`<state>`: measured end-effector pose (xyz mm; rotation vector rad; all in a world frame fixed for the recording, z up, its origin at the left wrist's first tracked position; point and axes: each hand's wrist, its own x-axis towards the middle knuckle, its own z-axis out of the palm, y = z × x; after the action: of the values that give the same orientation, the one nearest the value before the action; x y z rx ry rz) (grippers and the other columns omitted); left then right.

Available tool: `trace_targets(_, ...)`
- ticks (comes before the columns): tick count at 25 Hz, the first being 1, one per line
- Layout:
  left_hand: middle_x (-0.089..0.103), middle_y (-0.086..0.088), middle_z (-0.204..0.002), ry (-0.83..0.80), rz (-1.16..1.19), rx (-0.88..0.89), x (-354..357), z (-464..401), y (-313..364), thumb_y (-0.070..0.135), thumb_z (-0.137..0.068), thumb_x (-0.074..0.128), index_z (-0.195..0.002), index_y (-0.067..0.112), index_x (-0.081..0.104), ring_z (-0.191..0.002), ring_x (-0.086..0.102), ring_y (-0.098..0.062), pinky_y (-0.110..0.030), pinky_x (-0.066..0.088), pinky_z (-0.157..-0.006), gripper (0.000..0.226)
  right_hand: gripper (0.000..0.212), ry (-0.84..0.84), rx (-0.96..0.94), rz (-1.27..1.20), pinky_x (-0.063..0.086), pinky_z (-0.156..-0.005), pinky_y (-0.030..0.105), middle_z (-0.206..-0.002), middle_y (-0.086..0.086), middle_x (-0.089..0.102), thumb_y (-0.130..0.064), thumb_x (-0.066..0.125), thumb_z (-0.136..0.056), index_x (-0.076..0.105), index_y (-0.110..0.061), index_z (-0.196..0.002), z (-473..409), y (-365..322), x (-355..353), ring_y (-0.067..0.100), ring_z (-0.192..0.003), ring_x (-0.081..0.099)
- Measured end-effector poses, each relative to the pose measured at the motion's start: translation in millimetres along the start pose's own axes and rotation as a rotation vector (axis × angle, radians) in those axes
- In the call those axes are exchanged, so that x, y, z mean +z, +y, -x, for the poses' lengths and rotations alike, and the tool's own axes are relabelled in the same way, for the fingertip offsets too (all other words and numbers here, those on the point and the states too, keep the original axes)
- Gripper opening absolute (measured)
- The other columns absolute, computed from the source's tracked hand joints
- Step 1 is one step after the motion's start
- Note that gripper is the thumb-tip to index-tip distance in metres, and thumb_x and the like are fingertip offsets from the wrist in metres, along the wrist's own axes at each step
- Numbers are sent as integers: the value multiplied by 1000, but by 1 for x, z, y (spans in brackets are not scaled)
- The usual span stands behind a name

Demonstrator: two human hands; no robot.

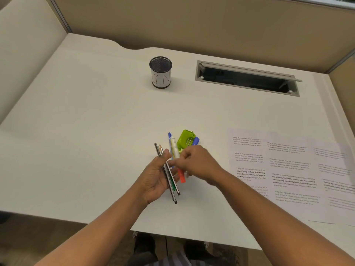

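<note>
My left hand (155, 177) holds a bundle of pencils and pens (169, 177) across its palm, thumb over them, tips pointing away from me. My right hand (197, 162) has its fingers curled over the pile, pinching at a white pen (173, 148) beside a red marker (182, 177). A blue pen (169, 141) lies alongside. A green stapler-like object (185, 140) and a blue cap (196, 141) lie just beyond my right hand. A black mesh pen cup (160, 72) with a white label stands upright at the back of the desk.
The white desk (86, 131) is enclosed by beige partition walls. An open cable tray slot (247, 79) is at the back right. Printed paper sheets (288, 169) lie at the right. The near desk edge runs below my forearms.
</note>
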<state>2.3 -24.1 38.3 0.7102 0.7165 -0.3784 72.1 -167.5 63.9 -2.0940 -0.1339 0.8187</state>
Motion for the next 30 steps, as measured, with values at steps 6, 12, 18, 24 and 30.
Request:
trace_targets(6, 72, -14, -110, -14, 41, 2, -1, -2, 1, 28, -99, 60, -118, 9, 65, -101, 68, -27, -43, 53, -89, 28, 27, -55, -135, 156, 50, -60, 30, -65, 10, 67, -32, 72, -81, 65, -7, -75, 9, -14, 24, 9, -54, 55)
trace_targets(12, 70, -10, -83, 78, 103, -12, -11, -4, 3, 6, -96, 58, -114, 13, 60, -73, 70, -24, -42, 57, -78, 19, 22, 228, -36, 177, 45, -54, 25, -62, -7, 62, -34, 70, -83, 62, -16, -73, -11, 12, 9, 9, -59, 59)
trace_targets(18, 68, -9, -84, 128, 98, -23, -21, -7, 1, 5, -97, 57, -115, 12, 63, -72, 70, -23, -43, 59, -75, 20, 40, 266, 205, 411, 38, -60, 30, -78, -3, 59, -59, 64, -85, 48, -25, -73, -38, 47, -6, 21, -76, 60)
trace_targets(24, 68, -9, -83, 147, 97, -14, -21, -7, 5, 6, -97, 57, -116, 11, 63, -71, 70, -23, -43, 59, -73, 20, 33, 222, 253, 284, 37, -53, 28, -65, -3, 53, -48, 66, -82, 51, -22, -68, -47, 53, 0, 18, -63, 54)
trace_targets(30, 68, -8, -82, 165, 95, -35, -18, -9, 2, 11, -97, 61, -114, 11, 63, -70, 71, -22, -42, 60, -70, 17, 38, 258, 212, 146, 55, -62, 43, -68, 12, 67, -45, 63, -75, 58, -9, -66, -31, 47, -6, 29, -65, 65)
